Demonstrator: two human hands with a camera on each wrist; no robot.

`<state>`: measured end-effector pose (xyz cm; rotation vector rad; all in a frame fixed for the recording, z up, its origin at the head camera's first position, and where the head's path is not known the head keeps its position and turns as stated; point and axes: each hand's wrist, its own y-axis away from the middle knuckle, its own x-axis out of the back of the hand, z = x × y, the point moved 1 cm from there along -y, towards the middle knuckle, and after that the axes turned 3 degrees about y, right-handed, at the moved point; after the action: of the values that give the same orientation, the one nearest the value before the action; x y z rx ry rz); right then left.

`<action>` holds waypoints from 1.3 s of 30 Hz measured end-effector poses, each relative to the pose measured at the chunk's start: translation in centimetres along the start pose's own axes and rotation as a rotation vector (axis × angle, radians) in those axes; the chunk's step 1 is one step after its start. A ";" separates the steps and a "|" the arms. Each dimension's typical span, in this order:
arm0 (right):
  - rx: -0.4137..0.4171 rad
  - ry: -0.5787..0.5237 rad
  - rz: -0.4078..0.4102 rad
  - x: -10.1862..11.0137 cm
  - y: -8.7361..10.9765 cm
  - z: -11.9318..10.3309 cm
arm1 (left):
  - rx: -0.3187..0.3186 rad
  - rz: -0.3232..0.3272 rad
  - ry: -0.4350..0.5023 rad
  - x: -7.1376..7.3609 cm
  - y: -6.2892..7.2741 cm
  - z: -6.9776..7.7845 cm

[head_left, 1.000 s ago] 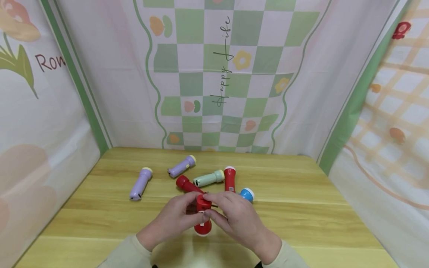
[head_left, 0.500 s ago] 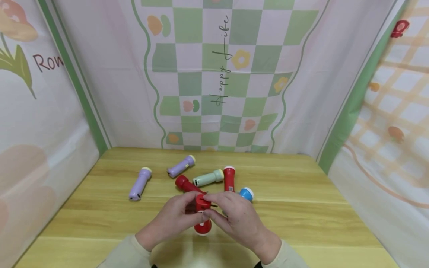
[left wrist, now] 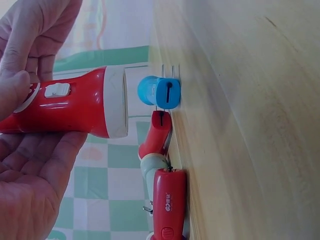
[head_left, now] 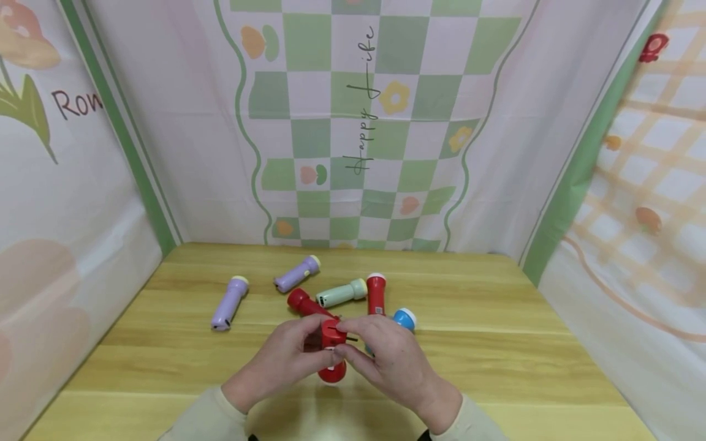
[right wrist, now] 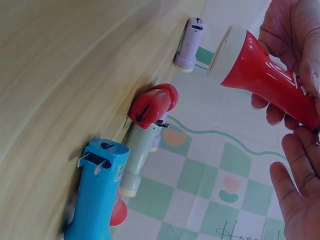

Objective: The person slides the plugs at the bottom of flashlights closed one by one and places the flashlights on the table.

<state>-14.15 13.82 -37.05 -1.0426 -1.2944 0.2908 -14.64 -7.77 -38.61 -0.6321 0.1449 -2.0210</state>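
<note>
A red flashlight (head_left: 333, 372) with a white lens rim is held just above the table, its lens end toward the person and its slotted tail away. My left hand (head_left: 284, 355) grips its barrel between thumb and fingers. My right hand (head_left: 394, 358) pinches the tail end, with the index finger on top and the thumb beside the left thumb. A thin dark prong sticks out at the tail's right side. In the left wrist view the flashlight's white switch (left wrist: 57, 90) shows on the barrel. The right fingertips at the tail are partly cut off in the right wrist view.
Beyond the hands, on the wooden table (head_left: 496, 343), lie two purple flashlights (head_left: 230, 304), a pale green one (head_left: 342, 294) and two red ones (head_left: 377, 294). A blue flashlight (right wrist: 97, 185) with metal prongs folded out lies partly behind the right hand. Printed cloth surrounds the table.
The held flashlight's lens end has come up very slightly. Both hands keep nearly the same hold, and the flashlights on the table have not moved.
</note>
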 end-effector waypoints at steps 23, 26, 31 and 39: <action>0.009 -0.016 0.006 -0.1 0.1 0.1 | 0.005 0.019 -0.060 0.0 -0.1 0.0; 0.006 -0.018 0.008 -0.1 0.2 0.1 | 0.001 0.025 -0.067 -0.1 -0.1 0.0; -0.001 -0.023 0.003 -0.1 0.2 0.2 | 0.013 0.036 -0.073 -0.1 0.0 0.0; -0.015 -0.035 -0.010 -0.1 0.2 0.2 | 0.033 0.057 -0.116 -0.1 0.1 0.0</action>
<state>-14.29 13.93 -37.32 -1.0479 -1.3351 0.2934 -14.53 -7.68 -38.65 -0.7145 0.0596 -1.9225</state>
